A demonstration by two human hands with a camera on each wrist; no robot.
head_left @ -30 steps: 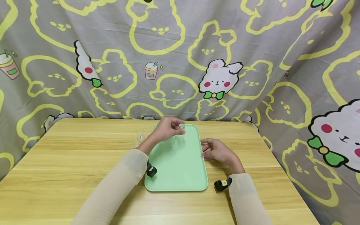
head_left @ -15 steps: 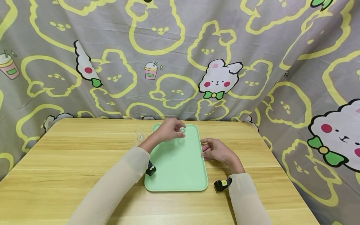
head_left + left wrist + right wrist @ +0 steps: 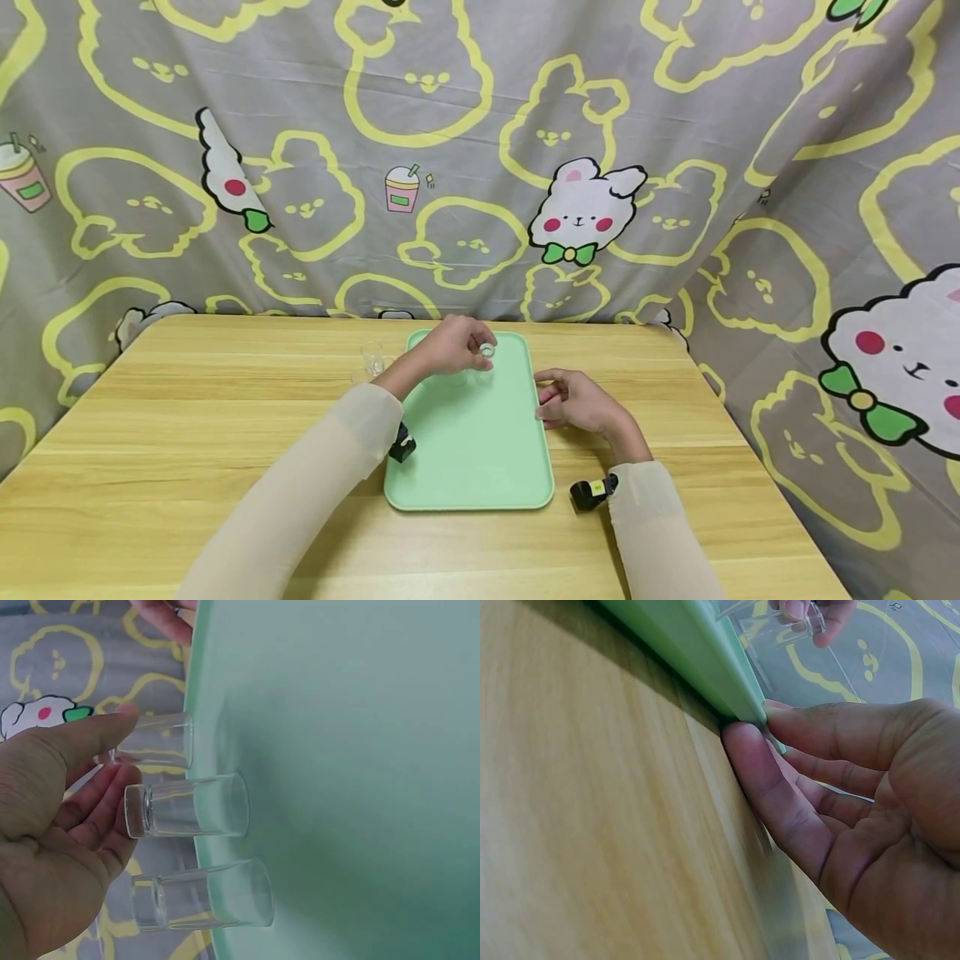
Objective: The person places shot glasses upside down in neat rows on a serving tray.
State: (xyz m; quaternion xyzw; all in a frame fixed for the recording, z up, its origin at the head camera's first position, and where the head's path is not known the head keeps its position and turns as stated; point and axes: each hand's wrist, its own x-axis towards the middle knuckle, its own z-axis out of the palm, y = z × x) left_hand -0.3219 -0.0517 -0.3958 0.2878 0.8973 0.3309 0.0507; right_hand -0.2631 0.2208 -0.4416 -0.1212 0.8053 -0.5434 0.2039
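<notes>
A pale green tray [image 3: 472, 450] lies on the table. In the left wrist view, clear shot glasses stand upside down in a row on it: a near glass [image 3: 202, 896], a middle glass [image 3: 187, 806] and a far glass [image 3: 165, 739]. My left hand [image 3: 453, 343] pinches the far glass near its thick base, with the thumb on one side and fingers on the other. The glass's rim is down at the tray surface. My right hand [image 3: 577, 400] grips the tray's right rim, thumb above and finger against the outer side [image 3: 840, 795].
More clear glasses [image 3: 372, 358] stand on the wooden table [image 3: 225, 450] left of the tray, partly behind the left forearm. A patterned grey curtain [image 3: 465, 167] hangs beyond the far table edge. Both wrists wear small black cameras [image 3: 592, 493].
My left hand has lowered the glass onto the tray and shifted slightly toward the right. The right hand keeps its hold on the tray rim.
</notes>
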